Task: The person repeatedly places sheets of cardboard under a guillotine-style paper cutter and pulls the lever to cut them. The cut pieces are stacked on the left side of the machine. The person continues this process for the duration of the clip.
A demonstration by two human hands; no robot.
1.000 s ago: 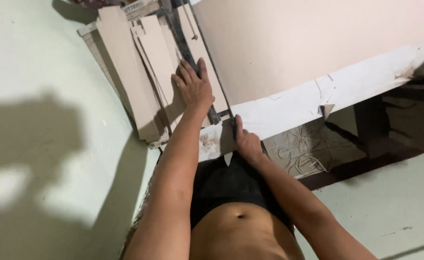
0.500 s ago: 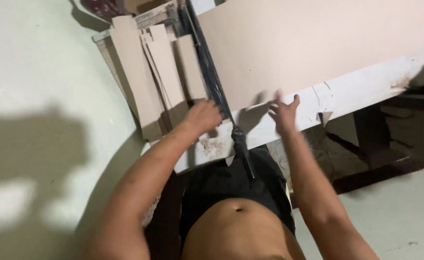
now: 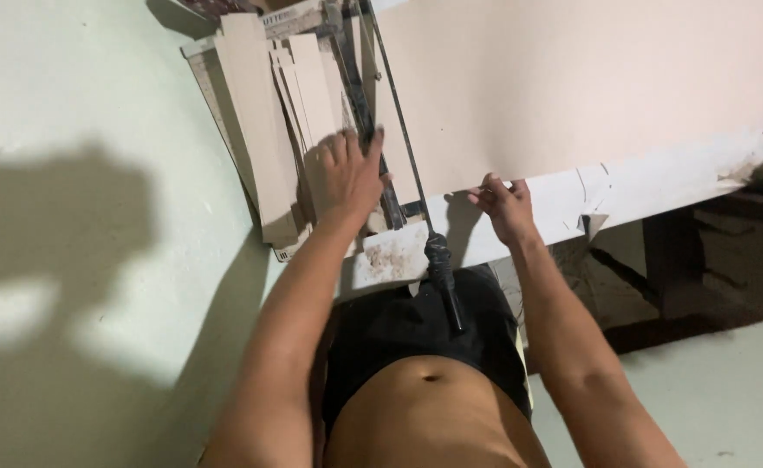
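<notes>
A large pale cardboard sheet [image 3: 572,87] lies on a white table [image 3: 650,178], under the long blade arm of a paper cutter [image 3: 399,130]. Its black handle [image 3: 444,277] sticks out over the table's near edge, with no hand on it. My left hand [image 3: 347,173] lies flat, fingers spread, on the cut cardboard strips [image 3: 264,113] just left of the blade. My right hand [image 3: 503,204] touches the near edge of the big sheet with its fingertips, right of the handle.
Several cut strips are piled at the table's left end, against a pale green wall [image 3: 69,173]. Dark table legs [image 3: 676,269] and thin cardboard offcuts lie under the table at the right. My torso is close to the table edge.
My right hand let go of the cutter handle and moved right to the sheet's near edge. The blade arm has come up. My left hand lifted briefly, then settled flat on the strips again.
</notes>
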